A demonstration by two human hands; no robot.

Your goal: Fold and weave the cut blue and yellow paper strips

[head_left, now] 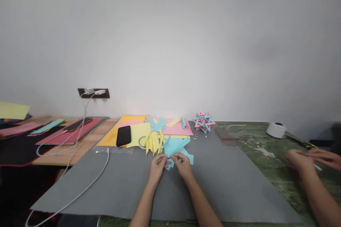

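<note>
My left hand [157, 166] and my right hand [183, 165] are close together over the grey sheet [213, 181], fingers pinched. Whatever lies between their fingertips is too small to make out. Light blue paper pieces [177, 145] lie just behind and beneath my fingers. A bunch of folded yellow paper strips [153, 142] is to the left of them, beyond my left hand. Farther back on the right stands a pink and blue folded paper star [204, 122].
A black phone [124, 136] rests on yellow and orange paper [117, 127]. A white cable [93, 183] crosses the grey sheet's left side. Another person's hands [306, 161] work at the right, near a white roll [276, 130] and scraps [265, 152].
</note>
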